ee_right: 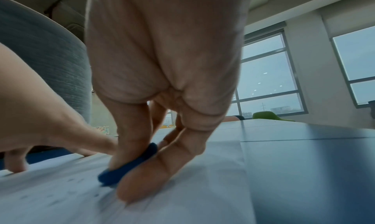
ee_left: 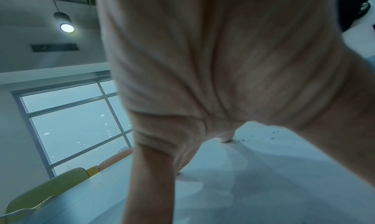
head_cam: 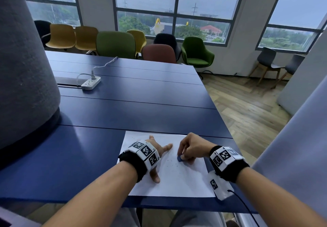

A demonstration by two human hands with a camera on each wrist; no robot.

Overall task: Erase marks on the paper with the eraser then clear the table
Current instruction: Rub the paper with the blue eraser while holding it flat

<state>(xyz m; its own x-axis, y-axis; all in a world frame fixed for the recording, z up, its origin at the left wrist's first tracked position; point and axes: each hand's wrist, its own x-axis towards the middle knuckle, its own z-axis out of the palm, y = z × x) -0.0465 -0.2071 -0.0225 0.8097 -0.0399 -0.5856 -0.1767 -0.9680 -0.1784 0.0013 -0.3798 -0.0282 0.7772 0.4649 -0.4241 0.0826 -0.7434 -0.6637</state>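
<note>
A white sheet of paper (head_cam: 177,179) lies near the front edge of the blue table (head_cam: 134,106). Dark eraser crumbs (head_cam: 169,163) are scattered over its middle. My right hand (head_cam: 190,149) pinches a small blue eraser (head_cam: 180,158) between thumb and fingers and presses it onto the sheet; in the right wrist view the eraser (ee_right: 129,165) touches the paper (ee_right: 182,200) under my fingertips. My left hand (head_cam: 157,156) lies flat with fingers spread, pressing the paper's left half. From the left wrist view, the palm (ee_left: 213,67) fills the frame above the paper (ee_left: 263,171), with crumbs (ee_left: 271,137) beyond.
A white power strip (head_cam: 91,83) with a cable sits at the back left of the table. A large grey rounded object (head_cam: 24,71) stands on the left. Several coloured chairs (head_cam: 115,44) line the far edge. The table's right edge drops to a wooden floor (head_cam: 247,111).
</note>
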